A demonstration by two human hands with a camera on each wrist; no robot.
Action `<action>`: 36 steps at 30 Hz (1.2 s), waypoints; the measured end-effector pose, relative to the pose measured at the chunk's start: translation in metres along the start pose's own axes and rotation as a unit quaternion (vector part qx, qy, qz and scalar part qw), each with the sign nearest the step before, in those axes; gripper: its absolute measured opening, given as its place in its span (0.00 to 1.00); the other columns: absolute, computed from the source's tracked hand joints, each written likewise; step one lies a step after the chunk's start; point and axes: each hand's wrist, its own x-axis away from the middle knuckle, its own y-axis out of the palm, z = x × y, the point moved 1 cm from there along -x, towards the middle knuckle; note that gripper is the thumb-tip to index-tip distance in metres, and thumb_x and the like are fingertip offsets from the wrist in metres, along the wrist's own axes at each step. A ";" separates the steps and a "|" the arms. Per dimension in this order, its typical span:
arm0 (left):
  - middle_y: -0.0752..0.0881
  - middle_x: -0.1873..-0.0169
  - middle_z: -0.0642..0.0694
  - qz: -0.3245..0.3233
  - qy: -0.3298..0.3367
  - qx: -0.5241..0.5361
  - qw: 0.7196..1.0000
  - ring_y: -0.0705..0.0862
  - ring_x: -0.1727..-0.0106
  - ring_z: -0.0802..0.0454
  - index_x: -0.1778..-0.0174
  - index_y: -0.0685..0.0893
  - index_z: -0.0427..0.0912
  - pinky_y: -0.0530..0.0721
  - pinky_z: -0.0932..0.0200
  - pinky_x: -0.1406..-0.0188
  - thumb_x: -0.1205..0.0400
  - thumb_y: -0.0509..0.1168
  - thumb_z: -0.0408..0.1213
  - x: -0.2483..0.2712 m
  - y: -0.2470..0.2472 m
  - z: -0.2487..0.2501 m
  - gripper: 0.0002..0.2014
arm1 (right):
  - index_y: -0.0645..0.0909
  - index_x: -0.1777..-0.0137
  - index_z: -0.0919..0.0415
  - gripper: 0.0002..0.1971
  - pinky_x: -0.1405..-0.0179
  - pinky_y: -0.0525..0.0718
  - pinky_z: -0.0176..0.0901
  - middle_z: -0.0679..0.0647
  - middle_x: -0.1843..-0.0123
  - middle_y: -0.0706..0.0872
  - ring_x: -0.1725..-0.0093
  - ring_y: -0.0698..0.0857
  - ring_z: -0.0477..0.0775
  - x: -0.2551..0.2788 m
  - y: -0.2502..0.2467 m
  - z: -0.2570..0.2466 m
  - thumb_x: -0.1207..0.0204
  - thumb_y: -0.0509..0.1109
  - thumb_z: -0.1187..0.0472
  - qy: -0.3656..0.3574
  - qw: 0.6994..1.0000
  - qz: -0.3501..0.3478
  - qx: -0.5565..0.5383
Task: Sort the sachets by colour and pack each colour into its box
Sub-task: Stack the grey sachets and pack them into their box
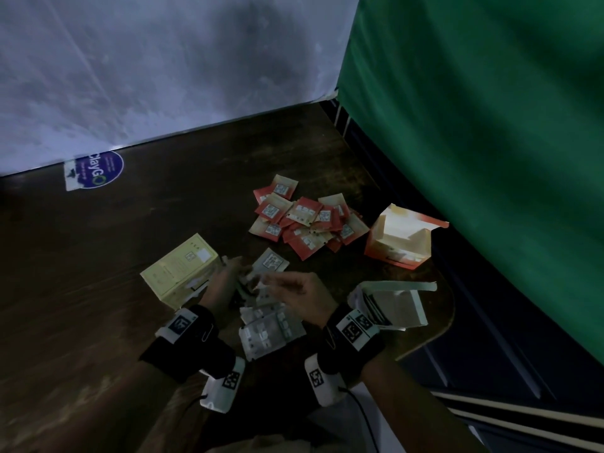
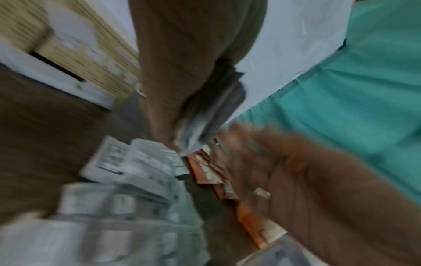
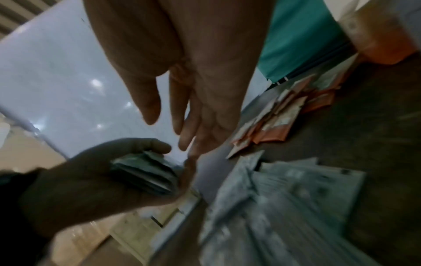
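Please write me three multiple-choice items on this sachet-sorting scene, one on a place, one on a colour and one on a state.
1. Where does the orange box stand?
A. Right of the red sachets
B. Left of the yellow box
C. On the blue sticker

2. What colour are the sachets in the pile nearest the person?
A. Red
B. Grey-white
C. Green

3. What is the left hand doing?
A. Lying flat on the table
B. Gripping a stack of sachets
C. Closing a box lid

Answers:
1 A: in the head view it stands just right of the red sachets.
2 B: the grey-white sachets lie between the wrists.
3 B: the right wrist view shows its fingers curled round a stack of sachets, with the right hand reaching towards it.
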 end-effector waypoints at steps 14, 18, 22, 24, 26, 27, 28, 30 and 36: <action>0.79 0.50 0.40 0.040 0.037 -0.070 0.996 0.80 0.58 0.44 0.41 0.77 0.43 0.82 0.48 0.62 0.15 0.58 0.29 -0.003 -0.008 -0.016 0.09 | 0.53 0.21 0.58 0.56 0.27 0.64 0.61 0.58 0.21 0.59 0.21 0.58 0.61 -0.026 0.043 0.054 0.42 0.77 0.33 0.195 0.877 0.112 0.425; 0.80 0.49 0.41 0.042 0.019 -0.079 0.996 0.82 0.56 0.43 0.45 0.78 0.47 0.83 0.47 0.56 0.16 0.60 0.31 -0.006 -0.007 -0.018 0.08 | 0.62 0.29 0.56 0.47 0.32 0.70 0.60 0.57 0.28 0.67 0.27 0.65 0.61 -0.026 0.030 0.047 0.43 0.80 0.39 0.214 0.897 0.082 0.378; 0.81 0.54 0.41 0.039 0.015 -0.108 0.993 0.81 0.61 0.45 0.40 0.76 0.46 0.81 0.51 0.65 0.15 0.59 0.31 -0.006 -0.009 -0.022 0.10 | 0.66 0.26 0.61 0.41 0.35 0.78 0.56 0.60 0.26 0.69 0.27 0.72 0.62 -0.024 0.009 0.043 0.35 0.79 0.47 0.250 0.923 0.022 0.291; 0.81 0.56 0.39 0.042 0.004 -0.130 0.991 0.80 0.65 0.46 0.39 0.76 0.46 0.79 0.53 0.71 0.15 0.59 0.30 -0.006 -0.013 -0.024 0.11 | 0.73 0.34 0.61 0.25 0.44 0.81 0.49 0.56 0.36 0.78 0.36 0.79 0.58 -0.017 -0.001 0.042 0.28 0.75 0.52 0.237 0.938 0.014 0.253; 0.81 0.55 0.37 0.040 -0.013 -0.146 0.988 0.80 0.67 0.45 0.36 0.75 0.44 0.79 0.53 0.72 0.15 0.59 0.31 -0.007 -0.016 -0.028 0.12 | 0.77 0.53 0.58 0.07 0.53 0.78 0.42 0.49 0.54 0.80 0.51 0.81 0.52 -0.008 -0.010 0.043 0.25 0.71 0.56 0.213 0.952 0.012 0.220; 0.81 0.55 0.36 0.039 -0.022 -0.160 0.986 0.79 0.68 0.44 0.36 0.75 0.44 0.80 0.53 0.72 0.15 0.59 0.32 -0.008 -0.017 -0.029 0.12 | 0.75 0.61 0.55 0.08 0.58 0.76 0.38 0.47 0.61 0.78 0.58 0.79 0.48 -0.002 -0.015 0.043 0.25 0.71 0.58 0.201 0.956 0.016 0.212; 0.81 0.57 0.36 0.039 -0.027 -0.175 0.983 0.79 0.69 0.44 0.35 0.75 0.44 0.79 0.53 0.72 0.15 0.59 0.33 -0.008 -0.017 -0.030 0.12 | 0.71 0.66 0.53 0.12 0.63 0.74 0.35 0.46 0.65 0.75 0.64 0.76 0.45 0.002 -0.019 0.042 0.25 0.71 0.58 0.191 0.959 0.020 0.208; 0.80 0.59 0.36 0.044 -0.032 -0.194 0.980 0.78 0.69 0.44 0.36 0.75 0.44 0.79 0.53 0.73 0.15 0.59 0.33 -0.008 -0.017 -0.032 0.12 | 0.68 0.69 0.52 0.16 0.72 0.69 0.33 0.46 0.68 0.73 0.69 0.72 0.42 0.009 -0.027 0.039 0.25 0.72 0.58 0.177 0.961 0.029 0.209; 0.80 0.47 0.35 0.015 -0.051 -0.195 0.979 0.79 0.65 0.44 0.34 0.75 0.45 0.81 0.52 0.69 0.15 0.61 0.36 -0.002 -0.007 -0.025 0.14 | 0.76 0.65 0.53 0.11 0.71 0.75 0.33 0.47 0.67 0.82 0.69 0.79 0.41 0.029 -0.040 0.025 0.30 0.78 0.59 0.092 0.982 0.067 0.152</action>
